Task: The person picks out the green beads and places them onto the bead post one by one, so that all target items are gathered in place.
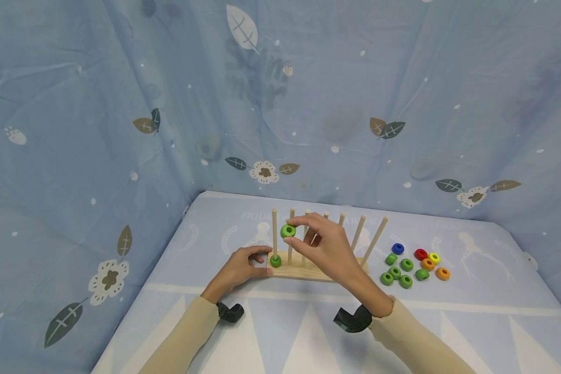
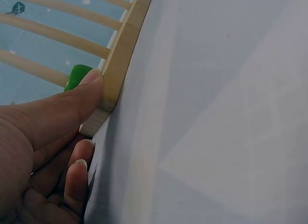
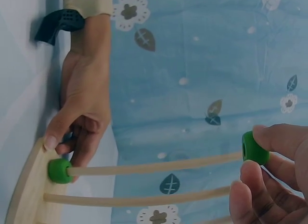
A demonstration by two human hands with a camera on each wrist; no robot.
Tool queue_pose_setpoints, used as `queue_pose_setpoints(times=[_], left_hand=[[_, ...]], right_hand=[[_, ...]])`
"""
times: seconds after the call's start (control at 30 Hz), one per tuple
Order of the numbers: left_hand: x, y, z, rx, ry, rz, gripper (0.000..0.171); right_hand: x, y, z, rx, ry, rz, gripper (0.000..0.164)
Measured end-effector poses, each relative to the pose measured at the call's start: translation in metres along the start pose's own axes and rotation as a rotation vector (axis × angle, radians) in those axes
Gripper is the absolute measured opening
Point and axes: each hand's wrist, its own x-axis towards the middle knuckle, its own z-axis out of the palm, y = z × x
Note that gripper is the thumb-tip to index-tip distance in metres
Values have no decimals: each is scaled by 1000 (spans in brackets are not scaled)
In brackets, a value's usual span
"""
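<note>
A wooden peg rack (image 1: 299, 271) with several upright pegs stands on the table. One green bead (image 1: 275, 261) sits at the foot of its leftmost peg (image 1: 274, 234). My left hand (image 1: 240, 267) grips the left end of the rack base, thumb on the front side and fingers behind, as the left wrist view also shows. Between thumb and fingertips my right hand (image 1: 324, 246) pinches a second green bead (image 1: 288, 231), its hole showing. That bead is near the top of the leftmost peg, a little to its right in the head view.
Right of the rack lies a loose group of beads: several green (image 1: 406, 265), orange ones (image 1: 443, 274), a red one (image 1: 421, 254), a yellow one (image 1: 433, 257) and a blue one (image 1: 398, 249). A blue patterned curtain (image 1: 308, 104) hangs behind the table.
</note>
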Motion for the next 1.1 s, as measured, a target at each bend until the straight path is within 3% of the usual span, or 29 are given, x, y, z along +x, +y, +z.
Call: queue_pose_setpoints(times=[0.4,1.1], left_hand=[[0,-1,0,4,-1,-8,56],[0,-1,-1,-3,-14,10,55]], right_hand=[[23,-8,8,-32,24,-30,32],[42,-12,17,0,30,33,30]])
